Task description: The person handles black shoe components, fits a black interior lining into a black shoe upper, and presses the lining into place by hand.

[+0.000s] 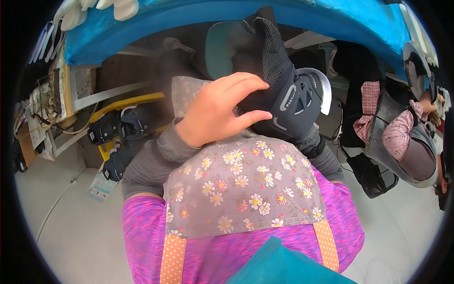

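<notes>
A black shoe with grey printed marks, a patterned dark fabric part and a white sole edge stands tilted above my lap. My left hand reaches across from the left, its index finger and thumb spread apart. Both fingertips lie at the near left side of the shoe, over its dark surface; whether they press on it I cannot tell. My right forearm, in a grey striped sleeve, runs up to the shoe's near right side. The shoe hides my right hand, so its grip does not show.
A blue-covered table curves across the far side, with white sole-like pieces at its left. Black shoes sit on a yellow rack at left. A co-worker sits at right. A teal rounded surface lies beyond my hand.
</notes>
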`<action>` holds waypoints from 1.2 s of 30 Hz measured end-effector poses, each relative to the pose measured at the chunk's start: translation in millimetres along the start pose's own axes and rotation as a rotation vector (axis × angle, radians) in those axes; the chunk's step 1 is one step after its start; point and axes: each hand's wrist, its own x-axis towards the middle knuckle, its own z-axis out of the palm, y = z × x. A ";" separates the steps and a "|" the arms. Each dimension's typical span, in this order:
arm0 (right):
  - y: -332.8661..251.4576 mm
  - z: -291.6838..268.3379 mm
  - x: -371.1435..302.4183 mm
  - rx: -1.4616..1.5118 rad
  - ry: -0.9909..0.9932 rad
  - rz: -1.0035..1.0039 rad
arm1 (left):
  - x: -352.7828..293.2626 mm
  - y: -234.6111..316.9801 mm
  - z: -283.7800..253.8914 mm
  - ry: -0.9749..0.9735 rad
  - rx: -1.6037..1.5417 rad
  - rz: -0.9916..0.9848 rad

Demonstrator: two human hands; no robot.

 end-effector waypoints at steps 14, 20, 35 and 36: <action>-13.3 -14.8 -38.1 -0.062 0.061 -0.030 | -5.7 -13.8 15.1 -0.375 -0.284 -0.300; -13.5 -21.9 -52.2 -0.055 0.090 -0.020 | -9.7 -23.6 22.6 -0.227 -0.176 -0.115; 0.0 -25.1 -19.2 -0.011 0.033 -0.081 | 34.7 -6.7 10.4 -0.922 -0.227 -0.108; -10.7 -21.6 -17.9 -0.071 0.013 -0.106 | 34.1 -6.3 9.6 -0.929 -0.226 -0.100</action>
